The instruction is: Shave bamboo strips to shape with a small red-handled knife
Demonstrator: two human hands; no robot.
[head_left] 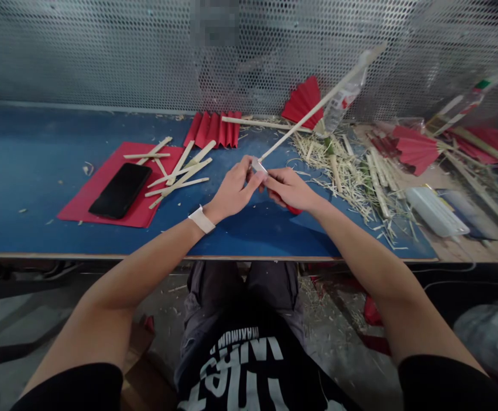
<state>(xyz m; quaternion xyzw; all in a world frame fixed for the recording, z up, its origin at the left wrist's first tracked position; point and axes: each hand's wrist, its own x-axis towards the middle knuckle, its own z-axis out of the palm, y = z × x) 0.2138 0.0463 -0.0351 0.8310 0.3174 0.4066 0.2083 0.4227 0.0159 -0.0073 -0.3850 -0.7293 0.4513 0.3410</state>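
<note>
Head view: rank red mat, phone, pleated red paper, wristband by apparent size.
1. red mat
2-3. phone and pleated red paper: look about alike, not ranked
4. wristband, smallest, though nearest the camera

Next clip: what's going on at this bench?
A person sits at a blue table. The left hand and right hand pinch the near end of a long stick, which slants up and to the right. On the left, a red mat holds a phone and short sticks. Pleated red paper lies behind them, and shavings litter the right side.
</note>
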